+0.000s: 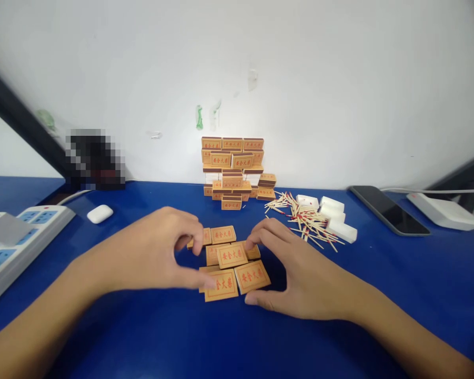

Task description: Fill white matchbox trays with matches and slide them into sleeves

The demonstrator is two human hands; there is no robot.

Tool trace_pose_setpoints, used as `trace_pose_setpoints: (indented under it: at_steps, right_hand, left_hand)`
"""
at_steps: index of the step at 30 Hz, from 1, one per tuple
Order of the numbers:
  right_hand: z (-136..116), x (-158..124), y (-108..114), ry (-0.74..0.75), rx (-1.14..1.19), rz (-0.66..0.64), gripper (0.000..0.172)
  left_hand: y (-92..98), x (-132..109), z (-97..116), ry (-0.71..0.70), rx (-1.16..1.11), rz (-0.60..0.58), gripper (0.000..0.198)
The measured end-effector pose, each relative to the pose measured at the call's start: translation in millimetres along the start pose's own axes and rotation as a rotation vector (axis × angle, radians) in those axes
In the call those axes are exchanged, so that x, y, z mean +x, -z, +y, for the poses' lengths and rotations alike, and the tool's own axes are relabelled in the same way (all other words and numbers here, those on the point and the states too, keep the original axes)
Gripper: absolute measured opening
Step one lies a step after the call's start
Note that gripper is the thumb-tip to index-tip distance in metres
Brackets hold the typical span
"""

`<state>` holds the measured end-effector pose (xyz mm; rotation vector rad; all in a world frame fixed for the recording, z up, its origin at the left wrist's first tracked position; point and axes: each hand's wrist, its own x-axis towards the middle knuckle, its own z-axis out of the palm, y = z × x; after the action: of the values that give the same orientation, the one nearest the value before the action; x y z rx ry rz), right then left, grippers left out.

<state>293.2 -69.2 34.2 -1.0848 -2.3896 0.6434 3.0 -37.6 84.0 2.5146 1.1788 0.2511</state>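
Observation:
Orange matchboxes with red lettering [232,255] lie in a low, partly overlapping cluster on the blue table. My left hand [161,250] is curved at the cluster's left side, thumb over the front left matchbox [225,286], fingers apart from the thumb. On the other side my right hand [296,271] arches around the front right matchbox [253,277], its fingertips near the cluster's right edge and its thumb low at the front. Neither hand grips a box. Behind them, a stacked matchbox structure [232,179] stands against the white wall.
Loose red-tipped matches [308,218] are heaped right of the structure, beside white trays [342,230]. A phone [389,209] and white device [444,211] lie farther right. On the left are a white earbud case [100,213] and a power strip [23,237].

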Motion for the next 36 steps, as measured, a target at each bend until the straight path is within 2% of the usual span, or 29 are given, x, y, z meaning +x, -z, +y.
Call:
trace_pose_setpoints:
  at_steps: [4, 9, 12, 17, 22, 29, 36]
  right_hand:
    - [0.4, -1.4, 5.6, -0.054, -0.053, -0.102, 0.038]
    - [4.7, -3.0, 15.2, -0.059, -0.058, -0.147, 0.029]
    - [15.2, -1.0, 20.7, -0.118, -0.029, -0.085, 0.026]
    - [45.5, 9.6, 14.1, -0.226, -0.087, 0.146, 0.029]
    - [57.4, 18.9, -4.5, -0.23, -0.023, 0.134, 0.035]
    - [58.3, 23.6, -10.5, -0.177, -0.009, 0.122, 0.03]
    - [56.3, 22.2, -14.5, -0.095, -0.02, 0.117, 0.03]
  left_hand:
    - [-15.2, -2.0, 17.0, -0.04, 0.042, -0.063, 0.047]
    - [-26.1, 1.0, 21.1, -0.04, 0.046, -0.107, 0.032]
    - [-14.4, -2.6, 17.7, -0.004, 0.039, -0.132, 0.026]
    - [8.5, -14.0, -0.3, 0.155, 0.174, -0.1, 0.028]
    - [-0.8, -14.6, -9.0, 0.212, 0.238, -0.208, 0.026]
    - [-3.3, -14.2, -8.6, 0.301, 0.371, -0.216, 0.021]
    - [-7.0, -10.9, -5.3, 0.31, 0.363, -0.235, 0.025]
